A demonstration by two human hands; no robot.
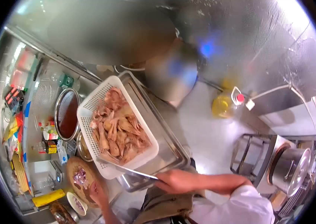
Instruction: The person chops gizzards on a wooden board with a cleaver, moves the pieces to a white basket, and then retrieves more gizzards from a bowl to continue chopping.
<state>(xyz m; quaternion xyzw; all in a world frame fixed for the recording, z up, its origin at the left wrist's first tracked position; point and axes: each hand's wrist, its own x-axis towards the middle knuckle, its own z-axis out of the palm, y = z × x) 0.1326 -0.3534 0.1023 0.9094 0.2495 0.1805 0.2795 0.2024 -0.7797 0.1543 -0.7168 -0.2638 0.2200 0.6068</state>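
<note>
My right hand point(172, 181) is closed around the handle end of a knife point(135, 173). Its long, thin blade appears nearly edge-on and points left, across the near end of a white perforated basket point(152, 151). Raw poultry pieces point(118, 128) fill much of that basket. Over the right side of a round wooden cutting board point(76, 164), my left hand point(97, 193) has its fingers curled together; what is in them, if anything, is hidden. Beside those fingers lies a small pile of chopped purple onion point(80, 176).
The basket rests on a metal tray point(165, 143). Left of it stands a steel pot of reddish liquid point(67, 115). A bowl point(76, 203) sits by the board. An oil jug point(223, 104) is on the floor, and a lidded pot point(290, 170) stands at right.
</note>
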